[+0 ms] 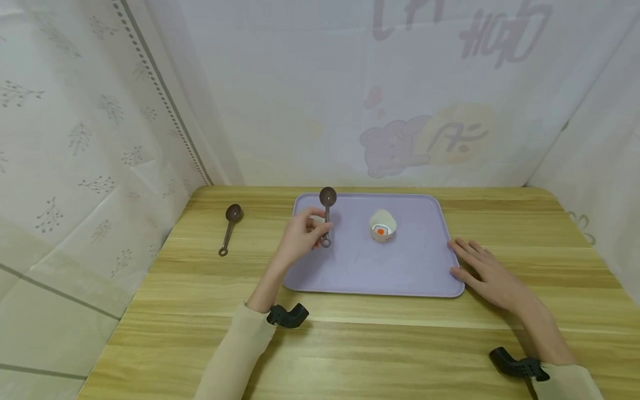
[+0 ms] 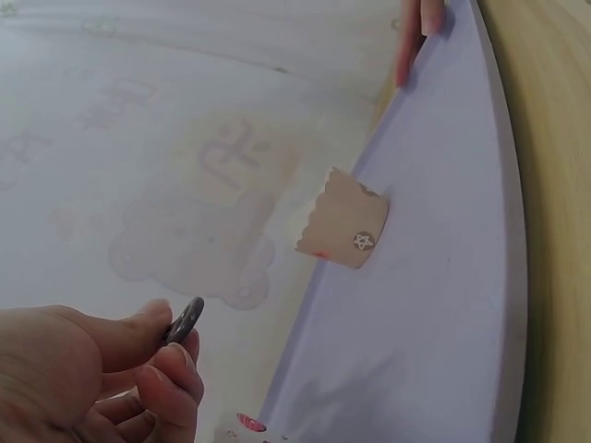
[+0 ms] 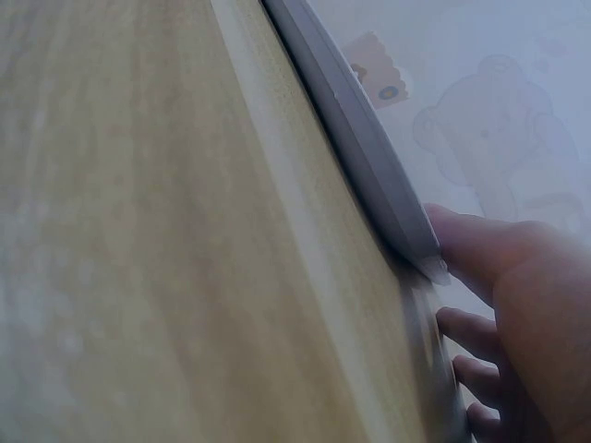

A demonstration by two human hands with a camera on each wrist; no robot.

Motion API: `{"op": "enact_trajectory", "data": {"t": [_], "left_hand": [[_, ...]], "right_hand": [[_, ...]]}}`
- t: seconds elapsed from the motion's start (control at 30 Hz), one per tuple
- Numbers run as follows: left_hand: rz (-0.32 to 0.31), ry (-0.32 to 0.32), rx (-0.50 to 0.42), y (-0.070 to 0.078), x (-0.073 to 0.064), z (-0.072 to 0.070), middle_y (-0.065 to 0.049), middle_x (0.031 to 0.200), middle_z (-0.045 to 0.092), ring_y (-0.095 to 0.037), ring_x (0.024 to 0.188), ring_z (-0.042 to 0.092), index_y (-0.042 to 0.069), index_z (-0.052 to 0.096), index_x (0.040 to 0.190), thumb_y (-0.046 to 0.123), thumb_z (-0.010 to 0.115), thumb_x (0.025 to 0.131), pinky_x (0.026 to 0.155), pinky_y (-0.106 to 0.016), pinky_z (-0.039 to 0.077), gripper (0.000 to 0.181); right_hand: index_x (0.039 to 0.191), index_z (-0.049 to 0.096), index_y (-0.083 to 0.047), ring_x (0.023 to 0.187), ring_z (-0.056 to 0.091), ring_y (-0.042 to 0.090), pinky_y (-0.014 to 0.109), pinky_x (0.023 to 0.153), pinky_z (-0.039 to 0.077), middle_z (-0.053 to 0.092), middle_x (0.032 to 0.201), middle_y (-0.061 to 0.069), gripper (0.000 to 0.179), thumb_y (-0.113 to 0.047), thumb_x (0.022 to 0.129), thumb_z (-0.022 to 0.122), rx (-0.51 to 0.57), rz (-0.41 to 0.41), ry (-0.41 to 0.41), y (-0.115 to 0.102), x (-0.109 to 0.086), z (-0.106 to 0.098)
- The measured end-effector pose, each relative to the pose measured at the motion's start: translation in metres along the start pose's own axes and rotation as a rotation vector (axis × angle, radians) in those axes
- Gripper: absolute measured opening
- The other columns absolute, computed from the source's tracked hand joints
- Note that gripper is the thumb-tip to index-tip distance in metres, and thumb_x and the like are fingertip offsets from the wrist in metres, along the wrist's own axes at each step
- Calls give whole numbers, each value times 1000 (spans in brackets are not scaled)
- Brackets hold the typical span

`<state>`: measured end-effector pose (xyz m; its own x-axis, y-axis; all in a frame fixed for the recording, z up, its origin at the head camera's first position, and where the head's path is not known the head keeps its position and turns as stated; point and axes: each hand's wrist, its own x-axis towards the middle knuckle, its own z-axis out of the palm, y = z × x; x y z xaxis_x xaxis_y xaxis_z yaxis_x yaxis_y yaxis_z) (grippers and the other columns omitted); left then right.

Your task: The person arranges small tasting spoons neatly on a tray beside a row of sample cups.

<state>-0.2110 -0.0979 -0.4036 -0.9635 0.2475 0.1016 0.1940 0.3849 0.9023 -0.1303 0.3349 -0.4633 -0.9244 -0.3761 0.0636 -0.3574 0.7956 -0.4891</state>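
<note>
My left hand (image 1: 304, 236) pinches a dark brown measuring spoon (image 1: 327, 198) by its handle, bowl end pointing away, over the left part of a lilac tray (image 1: 350, 278). In the left wrist view, only the spoon's ring end (image 2: 187, 318) shows between thumb and finger. A paper baking cup (image 1: 383, 226) with an orange spot inside stands on the tray. Another patterned cup (image 2: 251, 425) is mostly hidden behind the left hand. My right hand (image 1: 492, 275), fingers extended, touches the tray's right edge. The right wrist view shows the thumb against the tray rim (image 3: 369, 157).
A second brown measuring spoon (image 1: 233, 213) lies on the wooden table (image 1: 380, 344), left of the tray. A pale printed cloth (image 1: 300, 111) hangs behind the table, with a leaf-patterned curtain (image 1: 90, 139) on the left.
</note>
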Motion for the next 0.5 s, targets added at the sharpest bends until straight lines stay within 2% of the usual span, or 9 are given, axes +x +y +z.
{"op": "enact_trajectory", "data": {"t": [0.2,0.5], "left_hand": [[14,-9,11,-1,2,7,-5,67,64,-13,50,54,-2,60,120,13,70,97,47,-23,43,28],[21,-17,27,-1,4,14,-10,67,65,-12,47,53,-3,61,118,12,71,96,45,-23,42,29]], "right_hand": [[160,28,-14,148,14,51,53,122,2,25,161,25,66,-34,105,56,3,4,-1,-1,0,0],[160,28,-13,147,15,52,52,122,2,26,161,26,65,-33,105,56,2,1,2,-3,0,0]]}}
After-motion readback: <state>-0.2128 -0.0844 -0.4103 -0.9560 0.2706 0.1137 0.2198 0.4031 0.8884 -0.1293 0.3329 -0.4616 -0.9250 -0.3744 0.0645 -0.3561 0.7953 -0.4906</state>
